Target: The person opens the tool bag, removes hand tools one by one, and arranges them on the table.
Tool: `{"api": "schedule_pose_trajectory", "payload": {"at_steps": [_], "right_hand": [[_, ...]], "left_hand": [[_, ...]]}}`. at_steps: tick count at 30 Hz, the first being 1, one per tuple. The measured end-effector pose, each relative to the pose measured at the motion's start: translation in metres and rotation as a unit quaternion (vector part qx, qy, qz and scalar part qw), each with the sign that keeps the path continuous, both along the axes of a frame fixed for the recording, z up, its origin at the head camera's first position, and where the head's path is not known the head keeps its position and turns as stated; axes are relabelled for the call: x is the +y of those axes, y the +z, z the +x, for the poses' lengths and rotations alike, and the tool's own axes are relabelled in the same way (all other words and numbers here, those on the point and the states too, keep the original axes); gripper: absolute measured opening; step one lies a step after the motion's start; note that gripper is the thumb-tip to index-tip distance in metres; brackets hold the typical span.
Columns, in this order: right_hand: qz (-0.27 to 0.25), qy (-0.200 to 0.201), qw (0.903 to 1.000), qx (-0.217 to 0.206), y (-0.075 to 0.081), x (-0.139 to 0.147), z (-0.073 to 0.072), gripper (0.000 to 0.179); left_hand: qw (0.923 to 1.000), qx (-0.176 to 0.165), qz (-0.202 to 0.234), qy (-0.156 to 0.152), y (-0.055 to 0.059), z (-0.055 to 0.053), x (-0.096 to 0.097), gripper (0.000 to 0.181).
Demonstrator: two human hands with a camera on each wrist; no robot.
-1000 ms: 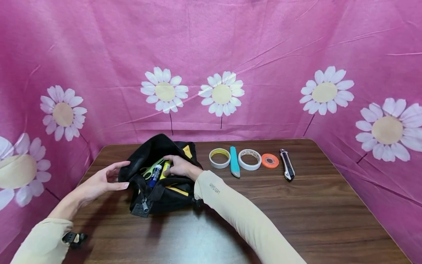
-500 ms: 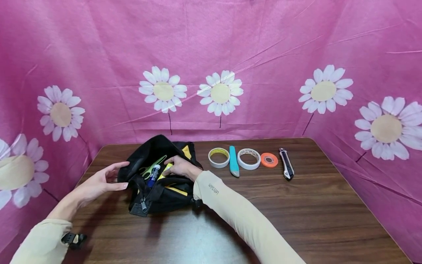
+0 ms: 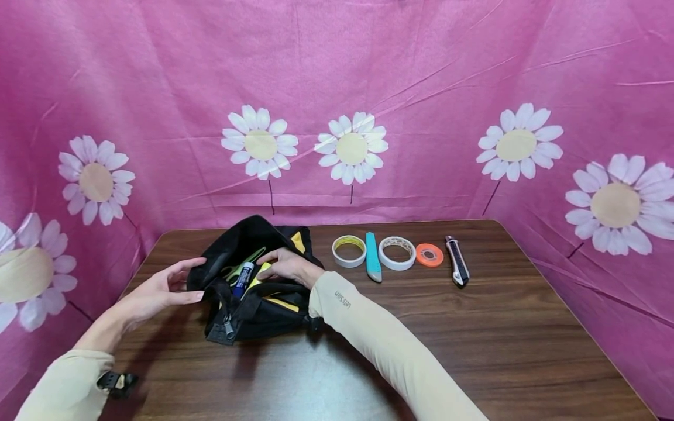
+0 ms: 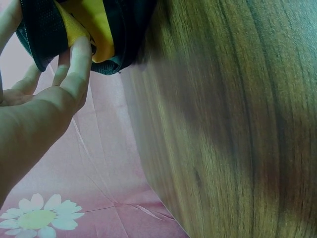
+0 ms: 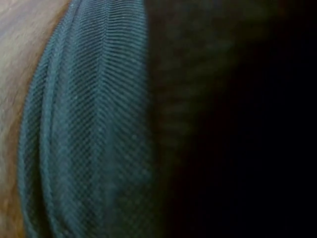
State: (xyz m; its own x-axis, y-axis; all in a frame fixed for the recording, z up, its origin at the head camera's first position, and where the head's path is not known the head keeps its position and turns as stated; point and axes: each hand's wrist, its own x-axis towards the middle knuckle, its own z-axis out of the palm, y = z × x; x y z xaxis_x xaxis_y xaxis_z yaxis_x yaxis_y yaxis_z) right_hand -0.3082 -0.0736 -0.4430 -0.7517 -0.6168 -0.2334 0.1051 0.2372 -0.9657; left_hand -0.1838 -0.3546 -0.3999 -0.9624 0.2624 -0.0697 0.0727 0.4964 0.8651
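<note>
A black zip bag point(image 3: 268, 324) with yellow lining lies with its mouth spread at the table's left. My left hand point(image 3: 158, 292) grips the bag's left end between thumb and fingers; the left wrist view shows fingertips on the yellow lining point(image 4: 91, 25). Reaching into the mouth, my right hand point(image 3: 286, 266) pinches a yellow tube-shaped stick point(image 3: 256, 282), its lower end hidden by the bag's front. Beside that stick leans a blue glue stick point(image 3: 243, 279) with a pale cap. Green-handled scissors point(image 3: 255, 255) lie behind them. Dark bag fabric point(image 5: 99, 119) fills much of the right wrist view.
Right of the bag, along the back of the wooden table point(image 3: 474, 351), lie a yellow-lined tape roll point(image 3: 342, 262), a teal cutter point(image 3: 373, 257), a white tape roll point(image 3: 397, 263), an orange tape roll point(image 3: 429, 255) and a box cutter point(image 3: 457, 261). A pink flowered cloth point(image 3: 421, 70) hangs behind.
My right hand has shifted slightly left inside the bag, and the yellow stick has tilted in its fingers. The glue stick has moved a little. My left hand keeps its grip on the bag.
</note>
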Motion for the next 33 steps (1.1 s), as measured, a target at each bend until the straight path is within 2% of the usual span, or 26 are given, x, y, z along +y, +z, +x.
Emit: {"api": "schedule_pose_trajectory", "payload": {"at_steps": [8,14,17,23,27,33], "right_hand": [[0.015,0.01,0.9998,0.012,0.005,0.002,0.001,0.043],[0.039,0.032,0.9976,0.048,0.018,0.005,0.002,0.043],[0.034,0.047,0.9972,0.048,0.028,0.006,0.003,0.042],[0.012,0.058,0.9979,0.025,0.064,0.016,0.01,0.032],[0.016,0.072,0.9962,0.046,0.092,0.031,0.014,0.028],[0.024,0.102,0.9899,0.096,0.127,0.06,0.018,0.032]], "left_hand": [[1.0,-0.001,-0.001,0.001,0.002,0.0,0.001,0.076],[1.0,-0.006,-0.001,0.001,0.004,0.001,0.002,0.077],[1.0,-0.005,-0.006,0.001,0.005,0.002,0.002,0.077],[0.9999,-0.002,-0.015,0.003,0.006,0.001,0.002,0.078],[0.9998,0.0,-0.018,0.002,0.006,0.001,0.002,0.078],[0.9999,0.004,-0.013,-0.002,0.005,0.001,0.002,0.077]]}}
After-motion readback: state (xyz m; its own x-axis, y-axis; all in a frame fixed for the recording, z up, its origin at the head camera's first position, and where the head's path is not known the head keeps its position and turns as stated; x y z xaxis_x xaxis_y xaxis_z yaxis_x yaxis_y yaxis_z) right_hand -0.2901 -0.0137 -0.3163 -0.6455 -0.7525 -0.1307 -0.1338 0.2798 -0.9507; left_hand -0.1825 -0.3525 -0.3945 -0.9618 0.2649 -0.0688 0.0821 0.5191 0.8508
